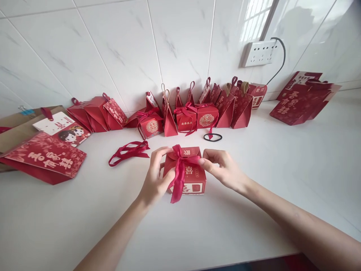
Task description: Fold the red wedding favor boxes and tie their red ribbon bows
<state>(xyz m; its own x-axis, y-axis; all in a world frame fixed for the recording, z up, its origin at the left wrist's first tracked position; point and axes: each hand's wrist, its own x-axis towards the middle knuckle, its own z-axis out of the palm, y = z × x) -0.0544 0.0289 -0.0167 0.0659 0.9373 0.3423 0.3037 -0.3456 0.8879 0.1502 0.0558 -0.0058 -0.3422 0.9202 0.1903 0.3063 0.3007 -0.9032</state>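
Fingers, left hand (155,175): clamped round the left side of the red gift box (189,172), thumb at the ribbon bow (182,162).
Fingers, right hand (227,171): thumb and forefinger pinched on the bow's right loop.
Gift box: on the tabletop (56,226), between both hands; 歡 and 喜 in pale print on top, a white label panel in front, partly covered by ribbon.
Loose ribbon (126,153): coiled left of the box.
Black loop (213,137): lying behind the box.
Medallion box (151,127): round pale emblem, apparently 囍.
Neighbouring box (186,122): small line, perhaps 安居乐业; too small for certainty.
Left red packet (47,156): 吾家有囍.
Right red packets (303,103): 吾家有囍 again, near the wall.
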